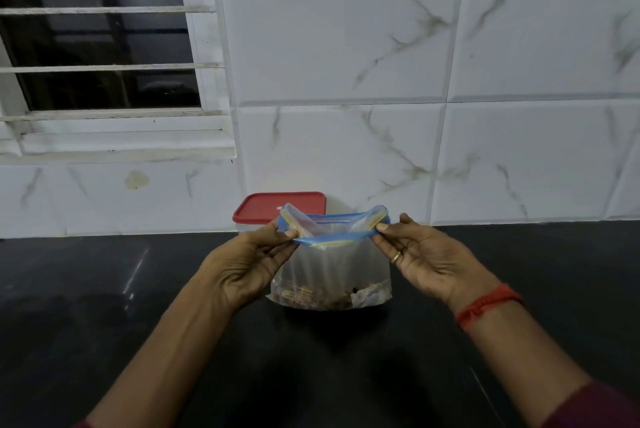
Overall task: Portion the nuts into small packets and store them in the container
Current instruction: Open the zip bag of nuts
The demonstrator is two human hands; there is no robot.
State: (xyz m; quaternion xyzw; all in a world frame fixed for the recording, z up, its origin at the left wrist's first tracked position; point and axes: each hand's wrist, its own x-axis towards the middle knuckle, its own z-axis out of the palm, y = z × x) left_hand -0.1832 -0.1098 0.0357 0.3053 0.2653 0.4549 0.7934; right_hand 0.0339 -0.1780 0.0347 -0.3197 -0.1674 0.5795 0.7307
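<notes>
This is a home kitchen. A glossy black stone counter (104, 289) spreads under the left hand (249, 265) and right hand (426, 258). White marble-veined wall tiles (346, 29) rise beyond them, and a barred window (104, 47) sits up past the left hand. A red-lidded food container (263, 208) stands just behind the zip bag (329, 272) both hands pinch.

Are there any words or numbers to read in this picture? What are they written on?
No text can be read here.
Red lid: a small white mark near its front edge, too small and blurred to read.
Zip bag: no print shows on the plastic itself.
Pale scrap inside the bag, at the bottom: it may carry print, but it is too blurred to read.
</notes>
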